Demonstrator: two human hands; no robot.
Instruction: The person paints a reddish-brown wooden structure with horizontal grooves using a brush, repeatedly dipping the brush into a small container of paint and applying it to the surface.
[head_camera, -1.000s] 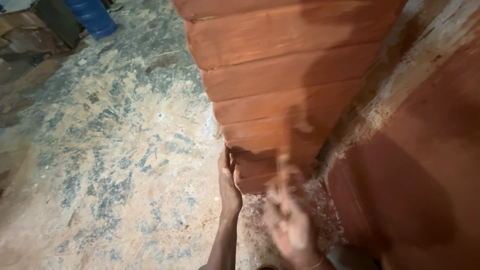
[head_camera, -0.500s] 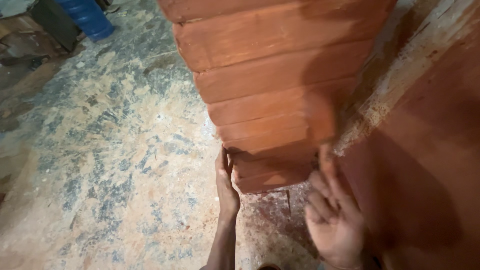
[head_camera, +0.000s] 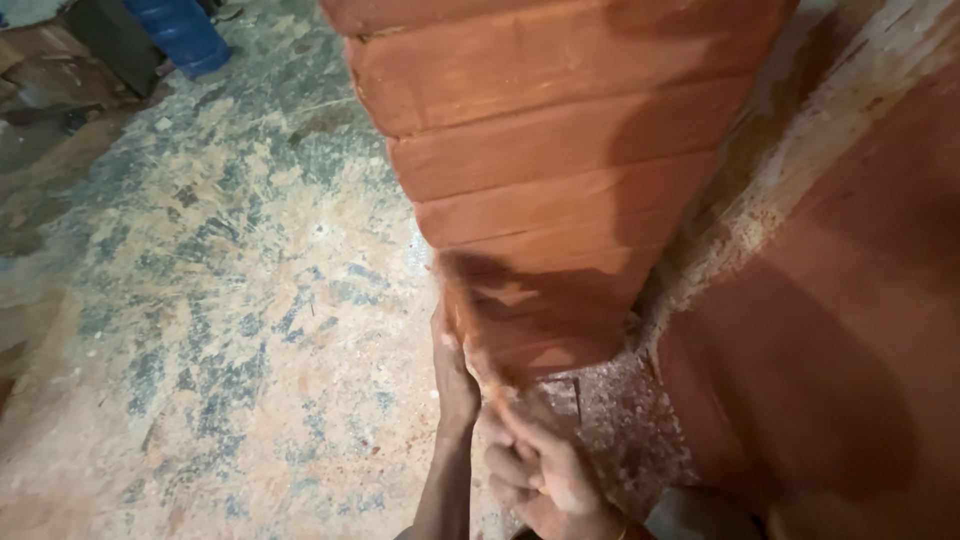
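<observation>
Where the stack of bricks (head_camera: 560, 190) meets the floor (head_camera: 220, 330), six red courses show; the left hand (head_camera: 455, 375) lies flat, fingers together, against its lower corner, while the right hand (head_camera: 540, 470) curls loosely beside it.

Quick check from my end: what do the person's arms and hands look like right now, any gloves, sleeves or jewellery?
Both are bare: no gloves and no sleeves in view. The left hand and its forearm are uncovered and smeared with reddish clay dust. The right hand is bare too, dusted the same way, with a thin gold-coloured bangle just showing at the wrist. No rings or watch can be made out.
</observation>
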